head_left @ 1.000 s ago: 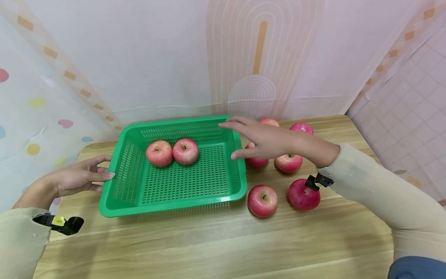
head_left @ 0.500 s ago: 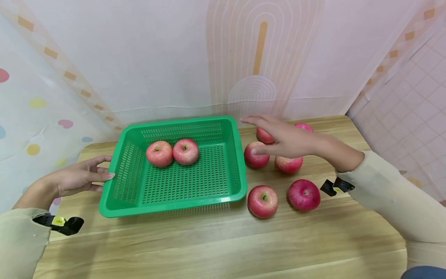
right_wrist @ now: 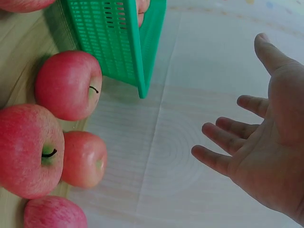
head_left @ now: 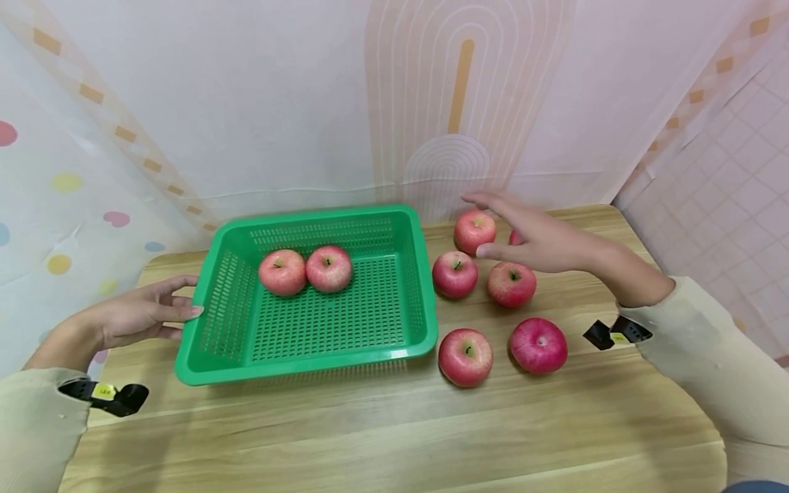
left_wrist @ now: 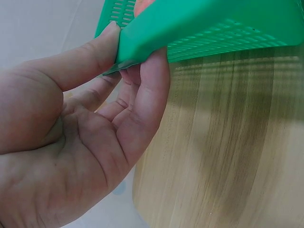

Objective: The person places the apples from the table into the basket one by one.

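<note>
My left hand grips the left rim of a green plastic basket, thumb on top and fingers beneath, as the left wrist view also shows. Inside the basket, toward the back, two red apples sit side by side. Over the back of the apple group to the right hovers my right hand, fingers spread and holding nothing. Beneath or beside it are a pale red apple, an apple and a mostly hidden apple. In the right wrist view, the right hand is apart from all of them.
More apples lie on the wooden table: one by the basket's right wall, one in front and a darker one. A patterned wall covering rises directly behind the table.
My right hand has moved right, from above the basket's right rim to above the back apples, uncovering several of them. The left hand and basket have stayed put.
</note>
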`<state>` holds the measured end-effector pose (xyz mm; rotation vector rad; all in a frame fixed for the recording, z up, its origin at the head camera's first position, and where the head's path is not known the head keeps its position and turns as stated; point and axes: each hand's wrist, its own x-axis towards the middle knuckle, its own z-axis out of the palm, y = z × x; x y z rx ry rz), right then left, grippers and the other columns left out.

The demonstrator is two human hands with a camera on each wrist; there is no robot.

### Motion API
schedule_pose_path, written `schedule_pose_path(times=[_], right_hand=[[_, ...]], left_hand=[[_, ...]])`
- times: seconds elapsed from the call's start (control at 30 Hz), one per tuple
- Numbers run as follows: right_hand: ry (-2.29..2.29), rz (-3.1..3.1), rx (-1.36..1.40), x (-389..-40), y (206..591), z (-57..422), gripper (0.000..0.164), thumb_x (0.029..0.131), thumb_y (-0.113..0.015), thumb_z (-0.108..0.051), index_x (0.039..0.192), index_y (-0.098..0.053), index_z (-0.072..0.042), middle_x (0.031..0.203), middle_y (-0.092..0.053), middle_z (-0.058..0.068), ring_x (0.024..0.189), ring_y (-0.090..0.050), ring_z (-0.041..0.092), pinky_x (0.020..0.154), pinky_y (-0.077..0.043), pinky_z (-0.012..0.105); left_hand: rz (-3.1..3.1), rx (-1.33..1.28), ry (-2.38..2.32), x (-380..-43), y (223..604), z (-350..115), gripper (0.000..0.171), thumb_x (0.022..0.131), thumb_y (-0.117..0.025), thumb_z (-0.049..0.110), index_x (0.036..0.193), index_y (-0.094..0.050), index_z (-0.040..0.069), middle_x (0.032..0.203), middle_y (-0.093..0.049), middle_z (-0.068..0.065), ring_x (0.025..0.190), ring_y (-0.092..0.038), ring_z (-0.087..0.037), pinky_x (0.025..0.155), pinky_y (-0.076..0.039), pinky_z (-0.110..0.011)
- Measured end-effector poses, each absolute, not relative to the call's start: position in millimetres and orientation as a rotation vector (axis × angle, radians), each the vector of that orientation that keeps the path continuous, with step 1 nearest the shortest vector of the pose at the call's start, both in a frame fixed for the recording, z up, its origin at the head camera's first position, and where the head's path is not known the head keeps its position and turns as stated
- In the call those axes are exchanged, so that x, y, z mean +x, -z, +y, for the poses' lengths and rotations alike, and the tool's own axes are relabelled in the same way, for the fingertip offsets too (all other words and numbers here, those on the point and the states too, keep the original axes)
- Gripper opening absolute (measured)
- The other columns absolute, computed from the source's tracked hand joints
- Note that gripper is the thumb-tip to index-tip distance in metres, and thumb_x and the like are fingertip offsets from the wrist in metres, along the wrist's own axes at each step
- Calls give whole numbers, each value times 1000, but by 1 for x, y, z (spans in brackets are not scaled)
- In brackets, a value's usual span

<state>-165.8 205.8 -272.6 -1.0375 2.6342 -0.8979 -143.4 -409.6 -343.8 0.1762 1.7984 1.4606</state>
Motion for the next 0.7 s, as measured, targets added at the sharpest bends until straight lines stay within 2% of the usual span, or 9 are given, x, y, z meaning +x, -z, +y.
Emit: schedule_pose_path(times=[0.1,0.2,0.47,0.7], right_hand=[[938,2648,-1022,-168,274,212,74,99,-70,-22,159,-29,-11,158,-35,14,136,-42,33,105,-44,56],[1000,2658,-1022,-172,277,220,73,98,-70,-15,158,-30,-9,159,-33,15,141,-37,37,113,-33,63],[1236,2644,-925,-177,284,243,66,100,-63,-4,158,-30,-3,160,-33,20,144,-34,42,115,-31,64],[1364,2665,-821,-185,294,261,61,105,-58,-10,157,-29,-2,156,-36,22,142,-36,41,118,-30,57]], left_hand=[[1805,169,-1451,-143,344,-410,42,109,-43,1,133,-43,35,117,-68,-2,102,-71,-21,86,-60,-38],[1827,155,-1435,-143,345,-410,41,109,-44,2,133,-41,35,118,-68,-2,103,-71,-21,87,-60,-39],[1878,125,-1393,-144,345,-409,40,109,-46,5,133,-40,36,117,-68,-1,103,-70,-20,87,-60,-39],[1876,122,-1395,-144,345,-409,39,109,-47,5,133,-39,36,118,-68,-1,103,-70,-21,87,-60,-39]])
